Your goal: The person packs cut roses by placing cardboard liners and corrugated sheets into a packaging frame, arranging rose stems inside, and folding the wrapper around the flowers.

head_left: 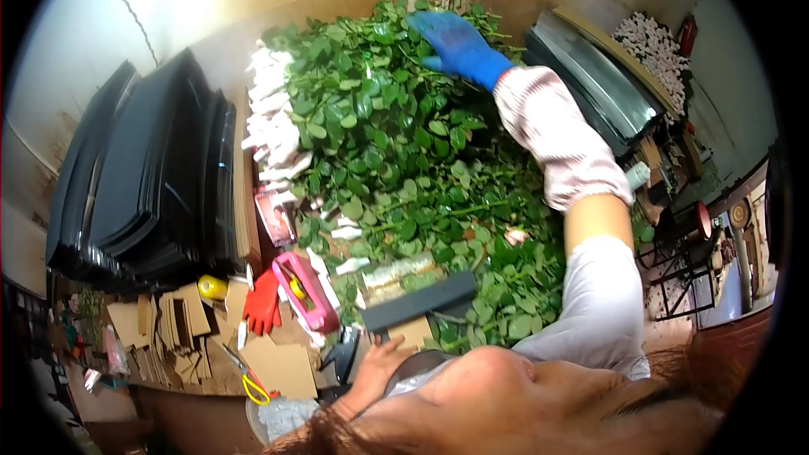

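- The right hand (455, 44), in a blue glove, was open at the far side of the leafy stems (379, 118). Its thumb was apart from its long fingers. It was on or just over the leaves, and I could not tell if it had hold of a stem.
- The left hand (383, 364) was bare and partly open, with its fingers a bit apart. It was low down by the near edge of the table, close to a bit of brown card (412, 333). I could not see anything in it.
- The leafy stems lay in a big green heap in the middle of the table, with white wraps (274, 118) along the left side.
- A small pink bloom (515, 237) peeked out near the right side.
- A long dark block (419, 302) lay at the near side of the heap.
- Left of that was a pink tape holder (305, 293), then a red glove (263, 303).
- Scissors (246, 377) with yellow handles were near more card pieces (278, 364).
- Tall black stacks (152, 177) stood farther left.
- Shiny sheets (598, 76) were on the right.
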`<state>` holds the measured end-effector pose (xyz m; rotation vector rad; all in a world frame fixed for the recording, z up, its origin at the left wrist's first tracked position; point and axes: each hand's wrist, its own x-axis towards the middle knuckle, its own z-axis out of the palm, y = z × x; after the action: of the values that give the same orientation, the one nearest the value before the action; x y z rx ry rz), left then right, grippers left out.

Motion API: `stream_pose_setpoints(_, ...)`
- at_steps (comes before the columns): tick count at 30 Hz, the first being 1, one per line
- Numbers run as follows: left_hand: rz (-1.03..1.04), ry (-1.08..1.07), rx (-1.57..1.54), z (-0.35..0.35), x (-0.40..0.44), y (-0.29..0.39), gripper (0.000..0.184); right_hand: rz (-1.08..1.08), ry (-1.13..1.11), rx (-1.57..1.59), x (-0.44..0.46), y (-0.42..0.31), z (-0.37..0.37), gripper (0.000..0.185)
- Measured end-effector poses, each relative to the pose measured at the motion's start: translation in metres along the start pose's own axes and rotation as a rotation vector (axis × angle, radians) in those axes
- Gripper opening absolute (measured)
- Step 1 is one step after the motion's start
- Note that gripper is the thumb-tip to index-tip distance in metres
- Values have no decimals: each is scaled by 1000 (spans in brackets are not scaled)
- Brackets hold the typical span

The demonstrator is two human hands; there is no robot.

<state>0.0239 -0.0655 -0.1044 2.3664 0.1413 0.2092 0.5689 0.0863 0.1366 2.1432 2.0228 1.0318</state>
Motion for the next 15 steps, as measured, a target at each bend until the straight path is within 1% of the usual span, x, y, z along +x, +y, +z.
stream_pose_setpoints(3, -54, -5, -107, -7, 13, -3, 41, 126, -24, -237, 65, 37, 68, 92)
stream_pose_setpoints(4, -68, -14, -127, -10, 20, -6, 41, 191, -161, -372, 75, 36, 73, 81)
stream_pose_setpoints(7, -108, -26, -184, -16, 27, -10, 41, 368, -198, -390, 85, 50, 130, 66)
stream_pose_setpoints(8, -114, -26, -197, -18, 29, -12, 40, 432, -349, -264, 82, 49, 143, 62)
stream_pose_setpoints(10, -119, -31, -218, -18, 31, -14, 40, 564, -638, -17, 79, 44, 141, 56)
stream_pose_setpoints(11, -118, -39, -221, -18, 31, -15, 40, 422, -317, -90, 61, 57, 178, 36)
stream_pose_setpoints(13, -117, -44, -229, -18, 31, -14, 40, 475, -144, -13, 41, 48, 149, 28)
stream_pose_setpoints(15, -112, -45, -228, -18, 33, -13, 40, 414, 103, -62, 27, 45, 124, 30)
